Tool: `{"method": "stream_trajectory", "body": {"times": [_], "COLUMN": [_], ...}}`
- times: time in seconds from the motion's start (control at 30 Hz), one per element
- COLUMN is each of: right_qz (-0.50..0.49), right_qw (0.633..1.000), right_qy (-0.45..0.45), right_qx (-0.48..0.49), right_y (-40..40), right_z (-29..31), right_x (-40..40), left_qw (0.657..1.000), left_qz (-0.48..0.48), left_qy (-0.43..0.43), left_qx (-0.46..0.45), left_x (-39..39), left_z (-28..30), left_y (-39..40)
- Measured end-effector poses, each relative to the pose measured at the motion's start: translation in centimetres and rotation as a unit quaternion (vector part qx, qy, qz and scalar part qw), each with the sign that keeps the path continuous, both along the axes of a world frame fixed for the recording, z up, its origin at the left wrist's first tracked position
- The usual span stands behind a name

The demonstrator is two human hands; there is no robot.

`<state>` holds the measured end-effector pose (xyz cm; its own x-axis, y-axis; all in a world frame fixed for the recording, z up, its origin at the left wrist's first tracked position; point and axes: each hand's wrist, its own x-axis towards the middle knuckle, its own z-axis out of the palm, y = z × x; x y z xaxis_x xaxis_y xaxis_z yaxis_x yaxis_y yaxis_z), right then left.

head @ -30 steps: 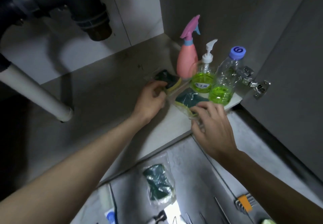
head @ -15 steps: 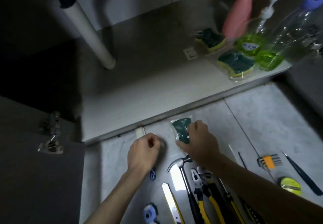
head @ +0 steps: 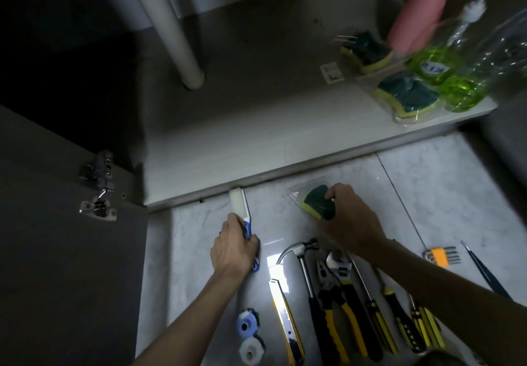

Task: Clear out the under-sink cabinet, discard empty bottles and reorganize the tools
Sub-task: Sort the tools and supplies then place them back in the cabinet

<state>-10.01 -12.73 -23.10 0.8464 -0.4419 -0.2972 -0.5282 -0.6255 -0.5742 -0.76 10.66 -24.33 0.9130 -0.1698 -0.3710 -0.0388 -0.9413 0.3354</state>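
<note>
Head view: left hand (head: 232, 247) curls around the blue-and-white handle of a brush (head: 241, 211) lying on the floor (head: 427, 183) just before the cabinet (head: 256, 126) edge; right hand (head: 349, 220) pinches a bagged sponge (head: 316, 201) on the floor, also near that edge. Inside the cabinet, far right: two more bagged sponges (head: 407, 96), a pink sprayer (head: 419, 14) and two bottles (head: 445, 74) of green liquid, blurred. Farther out from the cabinet lie hammer (head: 299, 251), knife (head: 285, 317), pliers (head: 332, 294), screwdrivers (head: 373, 308) and hex keys (head: 440, 255).

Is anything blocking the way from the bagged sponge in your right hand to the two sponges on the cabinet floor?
Nothing visible: the floor tile and cabinet floor between the bagged sponge and the two sponges lie bare.
</note>
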Motion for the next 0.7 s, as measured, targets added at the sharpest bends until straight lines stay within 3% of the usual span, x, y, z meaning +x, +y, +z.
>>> {"method": "stream_trajectory", "body": {"times": [0.13,0.37,0.5,0.7], "right_qz": [0.012,0.030,0.006,-0.093], "right_qw": [0.997,0.986,0.969,0.942], "right_qy": [-0.057,-0.165,-0.244,-0.268], "right_qx": [0.053,0.018,-0.035,-0.178], "right_y": [-1.0,-2.0,-3.7,-10.3], "right_z": [2.2,7.0,9.4,12.3], "right_x": [-2.4,-2.3,-0.5,4.8], "left_qw": [0.993,0.978,0.959,0.911], "left_qz": [0.072,0.084,0.052,0.150], "left_qy": [0.038,0.009,-0.015,0.059], "left_qx": [-0.082,-0.191,-0.280,-0.379], "left_x": [0.2,-1.4,-2.9,-4.8], "left_z": [0.7,3.5,5.1,7.1], "left_y": [-0.2,-0.5,-1.8,-5.5]}}
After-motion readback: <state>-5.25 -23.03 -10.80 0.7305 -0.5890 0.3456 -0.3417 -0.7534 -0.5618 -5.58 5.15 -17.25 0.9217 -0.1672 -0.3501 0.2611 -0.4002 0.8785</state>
